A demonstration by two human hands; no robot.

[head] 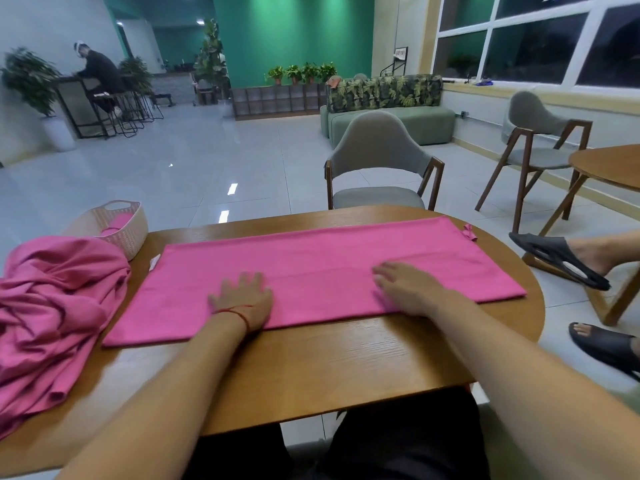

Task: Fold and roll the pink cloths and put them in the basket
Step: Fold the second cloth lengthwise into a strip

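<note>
The rounded wooden table point(329, 368), its top showing a fine brown grain, filled the lower part of the view. Across it lay the flat pink cloth point(311, 258), folded into a long smooth band running from left to right, with its near edge straight and a faint crease along its length. At the table's left end a heap of pink cloths point(52, 299) sat crumpled in soft, deep folds and hung over the edge. Beyond the table's far edge stood a grey chair point(377, 157) with a curved padded back and dark wooden legs. The basket point(130, 237), pale, oval and woven in texture with a loop handle, stood at the far left corner just behind the heap, and a rolled pink cloth point(116, 225) lay inside it. The left hand point(242, 299) rested palm down on the flat pink cloth near its near edge, fingers straight and spread, gripping nothing. The right hand point(405, 289) lay likewise flat on the fabric, fingers extended. A thin red string point(239, 310) circled the left wrist. A small white tag point(154, 263) stuck out at the cloth's left edge.
</note>
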